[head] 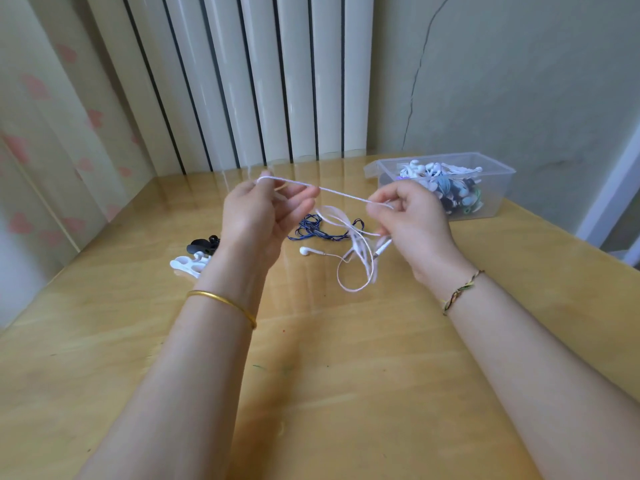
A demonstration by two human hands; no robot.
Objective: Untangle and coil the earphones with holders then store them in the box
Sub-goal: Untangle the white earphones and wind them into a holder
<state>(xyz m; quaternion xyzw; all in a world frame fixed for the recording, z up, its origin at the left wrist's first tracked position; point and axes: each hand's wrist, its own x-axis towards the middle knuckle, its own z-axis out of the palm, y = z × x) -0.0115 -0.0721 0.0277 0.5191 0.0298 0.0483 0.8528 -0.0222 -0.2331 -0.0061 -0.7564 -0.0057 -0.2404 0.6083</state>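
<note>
A: How is the white earphone cable (343, 195) expected to handle?

B: It is judged very light, thin and limp. No stiffness is shown: wherever it is not pulled, it sags in loose loops. It is likely to slip through dry fingers, and knots would be tightened by a hard tug. The joints at the earbud (304, 251) and at the plug are thought to be the fragile parts.

A: Where is it held now?

B: One stretch is drawn taut above the tabletop (346, 375). It is pinched at the fingertips of the left grip (256, 220), whose other fingers are spread, and pinched again in the curled fingers of the right grip (412, 223). The rest hangs in tangled loops below the right grip, and the earbud lies on the tabletop.

A: Where should hold be taken?

B: The cable itself is best pinched just beside a crossing, never at the earbud, so that loops can be fed through slackly.

A: And the containers?

B: A clear box (502, 192) is stood at the far right, well apart from both grips, with no lid seen on it. It is filled nearly to the rim with coiled earphones (446, 188) in white, blue and dark colours. Blue-and-black earphones (311, 228) are left tangled beyond the grips. A white holder (188, 266) and a black item (202, 245), perhaps another holder, are laid to the left.
</note>
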